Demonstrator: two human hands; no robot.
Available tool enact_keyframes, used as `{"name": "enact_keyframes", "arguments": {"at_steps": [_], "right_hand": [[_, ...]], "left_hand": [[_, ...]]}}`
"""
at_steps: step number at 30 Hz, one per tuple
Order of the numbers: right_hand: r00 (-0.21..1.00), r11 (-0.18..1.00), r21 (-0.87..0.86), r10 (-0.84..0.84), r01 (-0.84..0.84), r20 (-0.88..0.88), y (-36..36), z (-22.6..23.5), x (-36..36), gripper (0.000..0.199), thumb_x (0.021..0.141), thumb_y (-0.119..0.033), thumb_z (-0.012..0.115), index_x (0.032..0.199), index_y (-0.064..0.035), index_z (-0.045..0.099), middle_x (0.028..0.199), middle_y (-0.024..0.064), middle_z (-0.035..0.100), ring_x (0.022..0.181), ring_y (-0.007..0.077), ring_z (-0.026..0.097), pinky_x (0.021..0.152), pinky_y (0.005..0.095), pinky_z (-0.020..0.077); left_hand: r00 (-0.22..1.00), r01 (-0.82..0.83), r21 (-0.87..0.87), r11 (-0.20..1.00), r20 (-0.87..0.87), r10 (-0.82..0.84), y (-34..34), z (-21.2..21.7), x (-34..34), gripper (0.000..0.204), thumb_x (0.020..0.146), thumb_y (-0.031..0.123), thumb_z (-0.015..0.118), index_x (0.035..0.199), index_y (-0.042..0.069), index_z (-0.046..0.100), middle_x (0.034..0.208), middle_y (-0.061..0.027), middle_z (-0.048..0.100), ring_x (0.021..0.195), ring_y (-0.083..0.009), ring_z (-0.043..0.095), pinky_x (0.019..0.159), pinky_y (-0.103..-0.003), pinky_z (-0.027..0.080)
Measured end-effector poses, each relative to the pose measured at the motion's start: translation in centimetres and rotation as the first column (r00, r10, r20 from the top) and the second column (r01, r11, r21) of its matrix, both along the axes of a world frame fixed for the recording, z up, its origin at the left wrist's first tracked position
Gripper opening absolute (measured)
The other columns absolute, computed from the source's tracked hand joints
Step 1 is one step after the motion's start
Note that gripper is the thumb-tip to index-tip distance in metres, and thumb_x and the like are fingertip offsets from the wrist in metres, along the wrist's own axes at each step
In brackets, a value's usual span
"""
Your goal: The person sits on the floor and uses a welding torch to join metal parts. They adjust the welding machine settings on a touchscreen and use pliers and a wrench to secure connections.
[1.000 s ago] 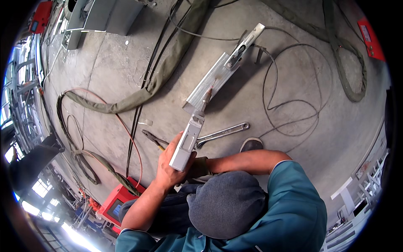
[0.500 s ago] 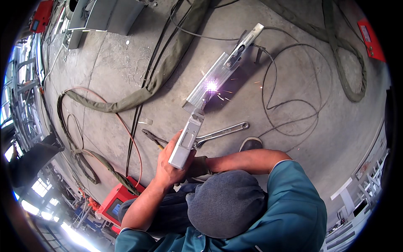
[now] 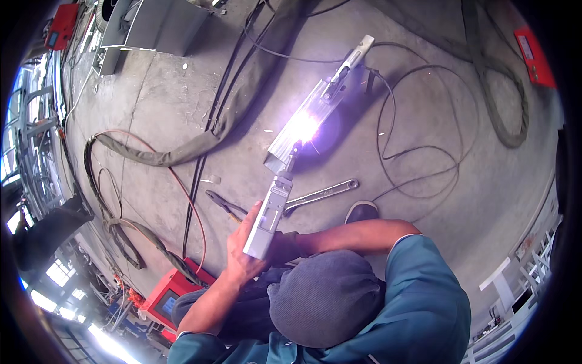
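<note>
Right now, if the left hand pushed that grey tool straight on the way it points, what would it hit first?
Probably the metal bar on the floor: the left hand aims the grey handheld tool up-right, its tip at the bright glare on that bar. Depth is hard to judge.

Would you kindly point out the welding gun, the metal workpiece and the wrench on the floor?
welding gun (image 3: 267, 221), head view, on its grey body.
metal workpiece (image 3: 327, 97), head view, on its upper face beyond the glare.
wrench (image 3: 321, 194), head view, on its shaft.
</note>
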State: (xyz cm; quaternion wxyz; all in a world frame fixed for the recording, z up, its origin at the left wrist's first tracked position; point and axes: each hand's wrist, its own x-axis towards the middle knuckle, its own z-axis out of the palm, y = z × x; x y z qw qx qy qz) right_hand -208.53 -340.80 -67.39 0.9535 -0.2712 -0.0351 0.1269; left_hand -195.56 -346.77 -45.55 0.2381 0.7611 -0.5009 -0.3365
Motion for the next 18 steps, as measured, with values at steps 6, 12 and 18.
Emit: {"name": "enact_keyframes", "arguments": {"at_steps": [6, 12, 18], "right_hand": [[1.0, 1.0, 0.022, 0.0, 0.0, -0.005, 0.1, 0.0, -0.1, 0.038, 0.109, -0.006, 0.046, 0.147, -0.0046, 0.047, 0.143, 0.0118, 0.057, 0.132, 0.0157, 0.058, 0.113, 0.032, 0.0482], [1.0, 0.999, 0.038, -0.001, 0.002, -0.014, 0.0, -0.1, -0.2, 0.038, 0.109, -0.006, 0.047, 0.147, -0.0047, 0.047, 0.143, 0.0116, 0.056, 0.132, 0.0157, 0.058, 0.113, 0.0323, 0.0481], [1.0, 0.999, 0.049, -0.001, 0.002, -0.016, 0.1, 0.1, -0.1, 0.038, 0.109, -0.006, 0.047, 0.147, -0.0049, 0.046, 0.144, 0.0115, 0.056, 0.132, 0.0158, 0.057, 0.113, 0.0326, 0.048]], "left_hand": [[0.996, 0.066, -0.009, 0.998, 0.052, -0.065, -0.5, -0.5, 0.4, 0.068, 0.084, 0.007, 0.084, 0.142, -0.008, 0.052, 0.138, -0.0263, 0.064, 0.107, -0.0409, 0.074, 0.088, -0.042, 0.062], [0.998, 0.055, -0.039, 0.998, 0.036, -0.054, -0.5, -0.9, 0.2, 0.067, 0.085, 0.007, 0.084, 0.142, -0.008, 0.052, 0.138, -0.0261, 0.064, 0.107, -0.0418, 0.074, 0.088, -0.042, 0.061], [0.998, 0.064, -0.046, 0.997, 0.01, -0.064, -0.7, -1.0, 0.3, 0.067, 0.085, 0.007, 0.084, 0.142, -0.008, 0.053, 0.135, -0.0251, 0.066, 0.108, -0.0412, 0.074, 0.089, -0.043, 0.061]]}}
